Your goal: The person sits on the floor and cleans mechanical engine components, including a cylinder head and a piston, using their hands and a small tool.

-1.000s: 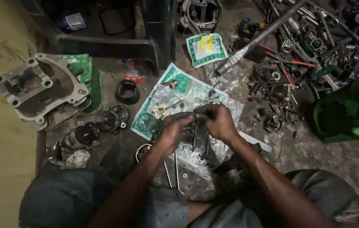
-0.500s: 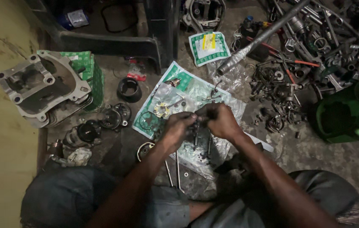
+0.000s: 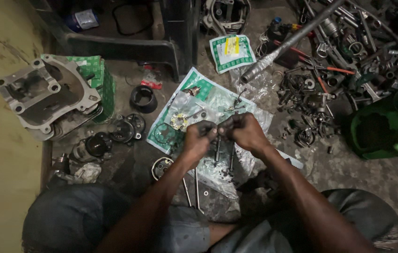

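Both hands, left (image 3: 198, 139) and right (image 3: 243, 132), stay clenched on long bolts (image 3: 218, 149), lifted slightly higher above the plastic sheet (image 3: 208, 100) than a second ago.

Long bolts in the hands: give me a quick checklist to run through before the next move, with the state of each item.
1. Left hand closed on the long bolts: ok.
2. Right hand closed on the same bunch: ok.
3. Bolts hang over the plastic sheet: ok.
4. Exact number of bolts held: cannot tell, fingers hide them.
5. Two loose rods lie on the floor beside the left forearm: ok.
6. Floor to the right free of clutter: not ok, scattered metal parts.
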